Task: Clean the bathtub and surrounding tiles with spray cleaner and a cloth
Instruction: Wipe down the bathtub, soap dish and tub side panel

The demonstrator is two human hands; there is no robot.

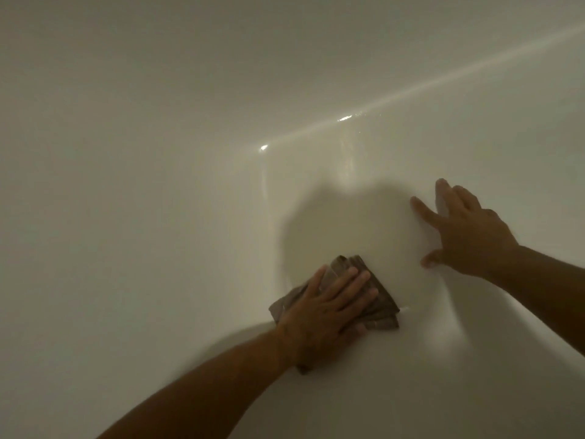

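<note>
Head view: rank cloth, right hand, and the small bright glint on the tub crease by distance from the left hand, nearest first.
1. Cloth: directly under the left hand, pressed flat on the tub.
2. Right hand: up and to the right, fingers spread on the tub wall.
3. Glint: well above, on the crease.

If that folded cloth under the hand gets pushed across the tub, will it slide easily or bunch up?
The cloth looks soft and floppy; its folded layers fan out unevenly, so it may bunch. The left hand presses it flat with spread fingers, which should keep it together. The tub surface looks glossy and wet, so it probably glides.
</note>
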